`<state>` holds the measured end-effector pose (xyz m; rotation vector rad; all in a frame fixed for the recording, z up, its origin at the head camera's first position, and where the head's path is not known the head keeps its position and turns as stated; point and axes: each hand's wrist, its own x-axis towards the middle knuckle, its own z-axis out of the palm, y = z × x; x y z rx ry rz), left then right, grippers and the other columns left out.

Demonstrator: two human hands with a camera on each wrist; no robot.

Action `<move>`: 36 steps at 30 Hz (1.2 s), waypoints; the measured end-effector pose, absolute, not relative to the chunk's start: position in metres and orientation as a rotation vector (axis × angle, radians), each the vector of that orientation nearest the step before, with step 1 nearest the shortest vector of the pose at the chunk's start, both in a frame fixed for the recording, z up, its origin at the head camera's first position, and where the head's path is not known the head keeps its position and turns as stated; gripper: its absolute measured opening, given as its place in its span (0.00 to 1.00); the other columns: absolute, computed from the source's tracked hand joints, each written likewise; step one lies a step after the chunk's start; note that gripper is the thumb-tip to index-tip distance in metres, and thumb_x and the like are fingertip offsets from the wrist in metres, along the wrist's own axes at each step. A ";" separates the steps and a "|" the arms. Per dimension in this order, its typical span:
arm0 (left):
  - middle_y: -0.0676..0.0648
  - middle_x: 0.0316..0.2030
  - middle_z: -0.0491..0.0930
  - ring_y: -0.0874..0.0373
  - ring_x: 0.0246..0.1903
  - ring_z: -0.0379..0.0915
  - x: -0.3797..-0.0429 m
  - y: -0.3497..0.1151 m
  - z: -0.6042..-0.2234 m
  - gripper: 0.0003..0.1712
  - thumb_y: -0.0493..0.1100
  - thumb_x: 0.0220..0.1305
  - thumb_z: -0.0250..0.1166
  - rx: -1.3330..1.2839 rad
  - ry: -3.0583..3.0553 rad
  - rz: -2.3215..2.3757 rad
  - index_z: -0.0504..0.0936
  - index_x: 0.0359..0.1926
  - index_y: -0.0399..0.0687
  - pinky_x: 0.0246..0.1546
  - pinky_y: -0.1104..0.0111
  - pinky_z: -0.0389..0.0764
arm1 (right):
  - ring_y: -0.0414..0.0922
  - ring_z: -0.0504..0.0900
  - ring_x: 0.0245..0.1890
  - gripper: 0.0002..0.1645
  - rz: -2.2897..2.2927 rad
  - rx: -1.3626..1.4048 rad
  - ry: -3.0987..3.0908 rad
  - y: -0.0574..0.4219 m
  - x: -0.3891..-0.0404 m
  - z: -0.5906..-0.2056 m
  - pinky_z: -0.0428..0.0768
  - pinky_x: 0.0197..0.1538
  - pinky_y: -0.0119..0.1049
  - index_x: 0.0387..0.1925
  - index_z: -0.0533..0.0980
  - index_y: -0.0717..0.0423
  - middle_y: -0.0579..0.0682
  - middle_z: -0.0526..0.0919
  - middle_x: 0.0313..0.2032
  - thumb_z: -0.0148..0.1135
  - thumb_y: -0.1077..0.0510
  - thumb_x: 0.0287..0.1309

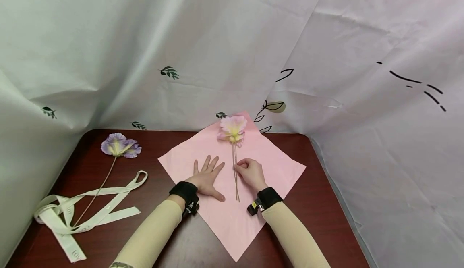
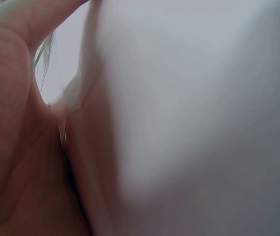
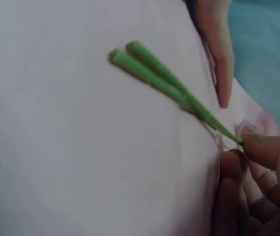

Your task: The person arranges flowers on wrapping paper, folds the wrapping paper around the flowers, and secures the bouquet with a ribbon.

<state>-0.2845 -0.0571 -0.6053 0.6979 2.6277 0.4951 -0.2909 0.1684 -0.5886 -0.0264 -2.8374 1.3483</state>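
A pink wrapping sheet [image 1: 279, 165] lies cornerwise on the table. On it are pink artificial flowers [image 1: 233, 129], their heads near the sheet's far corner and two thin stems [image 1: 237, 191] pointing toward me. My right hand [image 1: 252, 174] pinches the stems about midway between thumb and fingertips. In the right wrist view, the green stem ends [image 3: 154, 73] stick out past the thumb over the sheet. Left of the stems, my left hand [image 1: 206, 179] rests on the sheet with its fingers spread. The left wrist view shows mostly blurred sheet and part of that palm [image 2: 7, 123].
A purple artificial flower [image 1: 117, 145] lies at the left of the dark red table [image 1: 188, 239], its stem running through a loosely looped white ribbon [image 1: 121, 189]. White printed cloth [image 1: 224, 58] hangs behind the table and along both sides.
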 end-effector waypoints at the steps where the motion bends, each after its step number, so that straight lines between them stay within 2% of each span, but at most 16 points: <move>1: 0.49 0.81 0.26 0.49 0.77 0.09 -0.285 -0.057 -0.606 0.79 0.82 0.35 0.71 0.699 2.629 0.495 0.41 0.82 0.61 0.64 0.34 0.14 | 0.40 0.80 0.21 0.10 1.328 -0.032 -2.846 0.169 -0.291 -0.590 0.74 0.32 0.34 0.33 0.84 0.50 0.42 0.82 0.19 0.74 0.49 0.58; 10: 0.45 0.81 0.29 0.44 0.77 0.13 -0.279 -0.058 -0.594 0.78 0.81 0.38 0.72 0.714 2.619 0.499 0.43 0.82 0.57 0.64 0.32 0.16 | 0.39 0.79 0.23 0.11 1.260 -0.020 -2.873 0.170 -0.292 -0.591 0.75 0.35 0.35 0.33 0.85 0.50 0.41 0.82 0.21 0.75 0.47 0.57; 19: 0.48 0.81 0.26 0.47 0.77 0.10 -0.284 -0.057 -0.603 0.80 0.83 0.35 0.70 0.688 2.625 0.470 0.40 0.82 0.62 0.64 0.33 0.16 | 0.39 0.80 0.27 0.10 1.287 -0.016 -2.872 0.172 -0.290 -0.590 0.76 0.36 0.34 0.34 0.86 0.50 0.42 0.84 0.24 0.73 0.48 0.58; 24: 0.49 0.81 0.26 0.47 0.77 0.11 -0.286 -0.056 -0.607 0.80 0.84 0.33 0.71 0.682 2.627 0.475 0.40 0.82 0.64 0.64 0.32 0.17 | 0.38 0.81 0.26 0.09 1.377 -0.060 -2.815 0.171 -0.289 -0.592 0.76 0.33 0.31 0.35 0.86 0.51 0.43 0.85 0.25 0.71 0.50 0.58; 30: 0.48 0.81 0.26 0.46 0.77 0.11 -0.282 -0.057 -0.600 0.79 0.83 0.35 0.70 0.683 2.622 0.474 0.40 0.82 0.62 0.65 0.33 0.17 | 0.38 0.80 0.25 0.07 1.404 -0.091 -2.767 0.170 -0.288 -0.592 0.76 0.32 0.31 0.33 0.85 0.50 0.42 0.85 0.23 0.69 0.52 0.58; 36: 0.44 0.81 0.30 0.42 0.78 0.16 -0.278 -0.056 -0.589 0.76 0.79 0.40 0.73 0.691 2.620 0.478 0.45 0.82 0.56 0.66 0.32 0.20 | 0.39 0.81 0.26 0.06 1.396 -0.121 -2.743 0.170 -0.288 -0.590 0.76 0.34 0.32 0.33 0.86 0.49 0.42 0.85 0.24 0.69 0.52 0.57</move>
